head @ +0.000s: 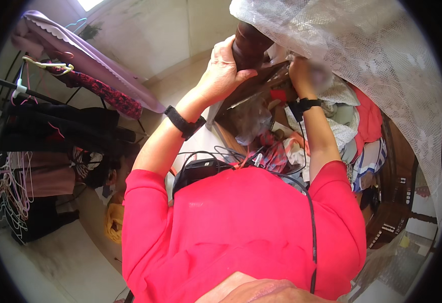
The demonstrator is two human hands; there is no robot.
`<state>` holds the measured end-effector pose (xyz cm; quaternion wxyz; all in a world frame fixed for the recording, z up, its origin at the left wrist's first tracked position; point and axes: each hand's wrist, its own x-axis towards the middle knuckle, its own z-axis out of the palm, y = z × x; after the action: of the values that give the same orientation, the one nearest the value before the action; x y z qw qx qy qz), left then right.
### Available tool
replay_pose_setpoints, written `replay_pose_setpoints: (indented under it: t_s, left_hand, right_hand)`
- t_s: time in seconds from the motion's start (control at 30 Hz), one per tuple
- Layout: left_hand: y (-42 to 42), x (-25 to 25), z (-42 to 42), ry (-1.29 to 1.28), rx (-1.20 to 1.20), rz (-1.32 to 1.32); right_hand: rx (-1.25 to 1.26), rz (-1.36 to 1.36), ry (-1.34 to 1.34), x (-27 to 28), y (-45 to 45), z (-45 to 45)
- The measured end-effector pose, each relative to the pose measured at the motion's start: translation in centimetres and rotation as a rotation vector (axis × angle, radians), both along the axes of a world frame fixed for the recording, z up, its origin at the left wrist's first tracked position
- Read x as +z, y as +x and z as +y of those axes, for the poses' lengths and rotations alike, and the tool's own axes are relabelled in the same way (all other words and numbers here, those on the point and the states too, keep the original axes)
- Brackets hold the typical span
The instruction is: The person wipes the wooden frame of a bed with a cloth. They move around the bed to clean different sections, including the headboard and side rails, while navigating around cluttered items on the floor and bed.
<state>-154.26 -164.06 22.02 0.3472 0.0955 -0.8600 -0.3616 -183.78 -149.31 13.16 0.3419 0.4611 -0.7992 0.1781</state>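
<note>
My left hand grips a thick dark brown post, which looks like turned wood. Its thumb lies across the near side, and the fingers run up the left side. White lace netting hangs over the top of the post and spreads to the right. Beside the post, my right hand reaches up to the lower edge of the netting. Its fingers are mostly hidden, so what they hold is unclear. Under my arms lie a clear plastic bag and a heap of clothes.
At left, a clothes rack carries dark garments, a lilac cloth and a bunch of hangers. Cables run close to my chest. A dark wooden chair stands at right. Yellow cloth lies low at left.
</note>
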Motion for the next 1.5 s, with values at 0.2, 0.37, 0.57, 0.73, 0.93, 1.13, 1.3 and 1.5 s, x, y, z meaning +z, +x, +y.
replay_pose_setpoints:
  t_s: [0.2, 0.37, 0.57, 0.73, 0.93, 1.13, 1.3, 1.5]
  left_hand:
    - [0.2, 0.1, 0.1, 0.035, -0.019, -0.004]
    - [0.3, 0.0, 0.0, 0.070, -0.025, -0.018]
    - [-0.5, 0.1, 0.5, 0.072, -0.020, 0.006]
    - [0.2, -0.2, 0.0, 0.098, 0.020, 0.000]
    - [0.2, -0.1, 0.2, 0.109, 0.038, -0.026]
    - [0.2, 0.2, 0.5, 0.142, 0.023, -0.036]
    - [0.0, 0.2, 0.6, 0.162, 0.017, -0.037]
    - [0.1, 0.0, 0.3, 0.137, 0.016, -0.044]
  right_hand:
    - [0.462, -0.580, -0.031, -0.2, 5.7, -1.7]
    - [0.659, -0.745, 0.037, -0.7, 8.4, -1.2]
    - [0.049, -0.155, 0.290, -1.7, -1.7, 1.8]
    - [-0.206, 0.028, 0.378, 5.3, 3.1, 4.3]
    - [0.032, -1.206, -0.211, -6.8, 0.2, 3.5]
    - [0.259, -0.395, -0.267, -4.8, 7.1, -0.4]
    - [0.414, -0.430, -0.301, -5.8, 11.6, -0.6]
    - [0.489, -0.544, -0.285, 1.4, 14.8, 2.8]
